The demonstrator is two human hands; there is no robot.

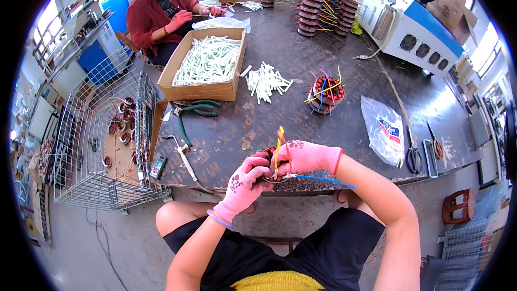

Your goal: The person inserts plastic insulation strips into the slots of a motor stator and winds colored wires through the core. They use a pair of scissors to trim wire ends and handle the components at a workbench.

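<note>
Both my hands wear pink gloves and meet at the near edge of the dark worktable. My left hand grips a round motor stator coil from the left and below. My right hand closes over the coil from the right, pinching its lead wires. Yellow and red wires stick up between the hands, and a blue wire trails off to the right. A second stator with coloured leads lies on the table beyond my hands.
A cardboard box of white sleeving pieces and a loose pile sit ahead left. Green-handled pliers, a plastic bag, scissors, stacked stators, a white-blue machine, a wire basket. A person in red works opposite.
</note>
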